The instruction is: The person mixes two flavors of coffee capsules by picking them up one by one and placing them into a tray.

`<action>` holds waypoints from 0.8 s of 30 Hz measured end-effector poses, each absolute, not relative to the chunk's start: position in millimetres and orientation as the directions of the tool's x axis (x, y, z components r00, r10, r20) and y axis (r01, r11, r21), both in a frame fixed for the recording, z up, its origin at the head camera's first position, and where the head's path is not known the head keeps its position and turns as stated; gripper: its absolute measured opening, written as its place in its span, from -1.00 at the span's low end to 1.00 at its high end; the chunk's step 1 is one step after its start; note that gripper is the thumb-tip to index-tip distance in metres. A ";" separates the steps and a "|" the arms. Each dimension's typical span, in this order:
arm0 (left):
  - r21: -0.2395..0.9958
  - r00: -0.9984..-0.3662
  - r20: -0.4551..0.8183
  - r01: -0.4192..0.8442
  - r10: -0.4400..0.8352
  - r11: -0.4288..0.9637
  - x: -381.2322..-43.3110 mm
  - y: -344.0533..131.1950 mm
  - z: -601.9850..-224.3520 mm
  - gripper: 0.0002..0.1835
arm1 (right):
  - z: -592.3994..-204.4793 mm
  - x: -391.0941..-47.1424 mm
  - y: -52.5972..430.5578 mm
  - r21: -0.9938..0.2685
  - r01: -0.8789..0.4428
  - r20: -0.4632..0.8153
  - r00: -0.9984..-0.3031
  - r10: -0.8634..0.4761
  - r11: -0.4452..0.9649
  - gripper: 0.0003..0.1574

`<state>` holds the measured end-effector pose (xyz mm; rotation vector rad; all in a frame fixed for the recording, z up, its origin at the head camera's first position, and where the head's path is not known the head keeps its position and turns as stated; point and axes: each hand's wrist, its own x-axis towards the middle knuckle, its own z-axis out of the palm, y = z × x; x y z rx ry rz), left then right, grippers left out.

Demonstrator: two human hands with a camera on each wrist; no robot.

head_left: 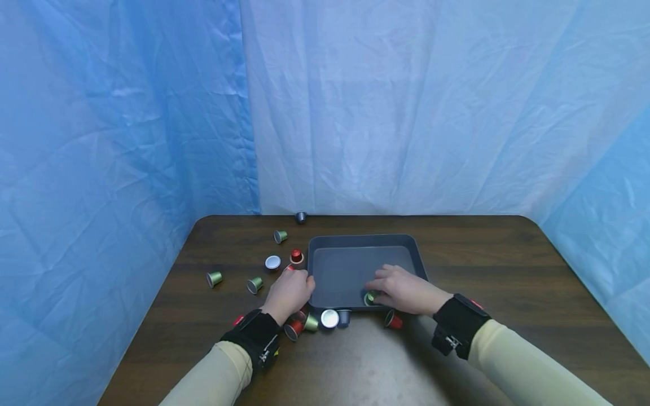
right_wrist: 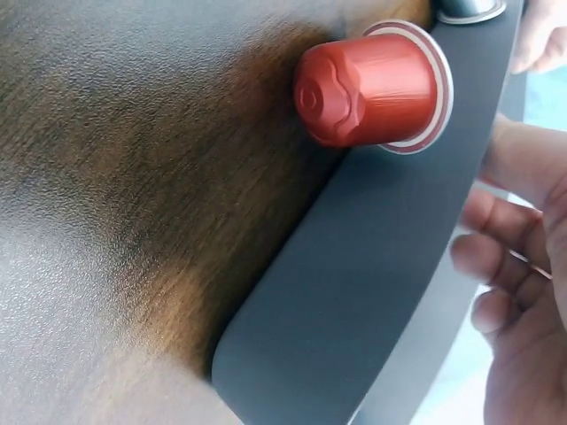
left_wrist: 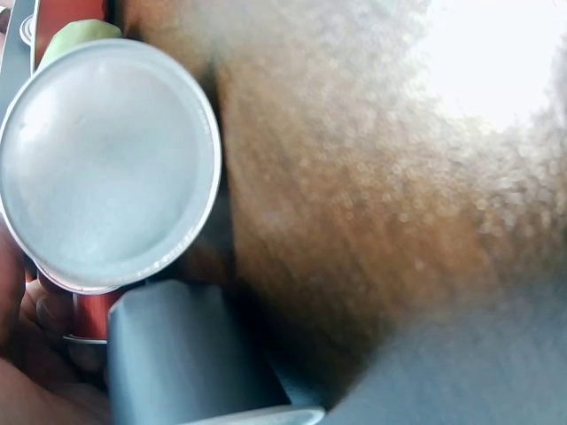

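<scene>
My left hand (head_left: pixel 290 290) is curled by the left side of a dark grey tray (head_left: pixel 330 241). Its fingers grip a red coffee capsule (left_wrist: pixel 91 317), mostly hidden behind other capsules in the left wrist view. Inside the tray's near edge, my right hand (head_left: pixel 401 288) pinches a green coffee capsule (head_left: pixel 369 298) between thumb and fingers. The tray wall hides that capsule in the right wrist view. Outside the tray's front wall, below the right hand, lies a red capsule (right_wrist: pixel 372 88) on its side.
Along the tray's near left side are a white-lidded capsule (head_left: pixel 329 319), a dark capsule (head_left: pixel 343 318), a green capsule (head_left: pixel 311 323) and a red capsule (head_left: pixel 293 330). Several more capsules are scattered left of the tray, including a white-lidded one (head_left: pixel 272 263). Blue curtains (head_left: pixel 406 113) surround the table.
</scene>
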<state>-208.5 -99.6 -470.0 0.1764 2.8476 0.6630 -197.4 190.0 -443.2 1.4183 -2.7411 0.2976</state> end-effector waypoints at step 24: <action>0.443 -0.972 -0.179 0.060 0.154 0.894 -209.2 -100.3 -470.9 -0.69 | -431.2 -160.7 204.9 -0.178 -0.715 0.231 -0.698 -0.678 0.676 -0.59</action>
